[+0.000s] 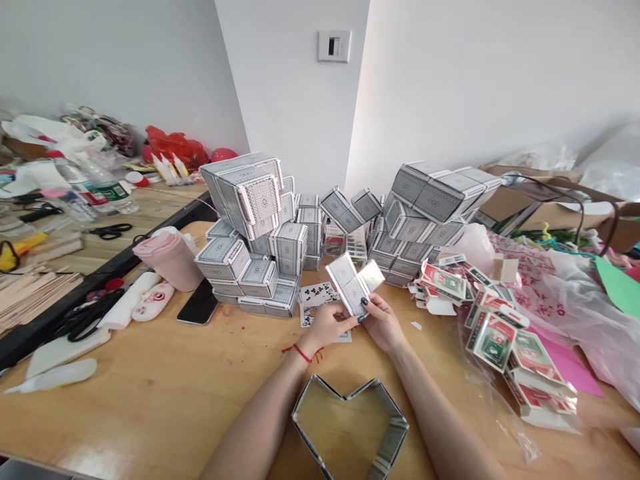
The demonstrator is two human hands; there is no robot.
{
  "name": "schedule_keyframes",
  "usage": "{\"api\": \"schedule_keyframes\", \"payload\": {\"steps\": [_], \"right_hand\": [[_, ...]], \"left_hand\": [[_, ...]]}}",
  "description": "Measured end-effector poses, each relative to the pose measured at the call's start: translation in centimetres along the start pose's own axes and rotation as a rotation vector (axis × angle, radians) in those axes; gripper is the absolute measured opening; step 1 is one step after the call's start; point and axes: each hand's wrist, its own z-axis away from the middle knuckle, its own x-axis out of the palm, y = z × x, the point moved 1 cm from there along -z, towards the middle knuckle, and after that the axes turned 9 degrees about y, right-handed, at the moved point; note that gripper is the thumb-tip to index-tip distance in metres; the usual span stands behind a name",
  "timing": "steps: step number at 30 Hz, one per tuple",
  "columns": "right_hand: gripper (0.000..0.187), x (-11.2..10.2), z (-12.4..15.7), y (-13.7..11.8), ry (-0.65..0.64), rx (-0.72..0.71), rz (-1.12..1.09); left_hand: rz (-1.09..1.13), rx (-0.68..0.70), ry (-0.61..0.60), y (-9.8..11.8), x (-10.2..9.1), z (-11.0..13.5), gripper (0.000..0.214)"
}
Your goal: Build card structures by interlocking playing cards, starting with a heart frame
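Both hands meet over the middle of the table, around a few grey-backed playing cards (346, 279) that fan apart at the top. My left hand (326, 328), with a red string on its wrist, pinches their lower edge. My right hand (384, 325), with dark nail polish, grips their right side, thumb on the patterned back. Beneath and behind them, loose playing cards (316, 294) lie face up on the wood. Between my forearms stands a heart-shaped frame (400, 427) made of cards, hollow inside.
Stacked card-built boxes stand at left (250, 193) and right (425, 193). Torn red-and-green card packs (495, 337) and plastic wrap lie on the right. A phone (198, 302), a pink cup (167, 260), scissors (89, 320) and a glue bottle (55, 377) are on the left.
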Motion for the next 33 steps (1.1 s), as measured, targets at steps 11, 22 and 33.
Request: {"api": "schedule_keyframes", "payload": {"steps": [11,22,33], "right_hand": [[0.026,-1.2,-0.6,0.6,0.087,-0.168,0.431],[0.032,0.0,0.5,0.6,-0.182,0.192,0.252],[0.026,1.0,1.3,2.3,-0.278,0.293,0.427]], "left_hand": [[0.375,-0.138,0.447,-0.5,-2.3,-1.1,0.019],[0.521,-0.1,0.545,-0.2,-2.4,-1.6,0.023],[0.859,-0.198,0.374,0.9,-2.0,-2.4,0.033]]}}
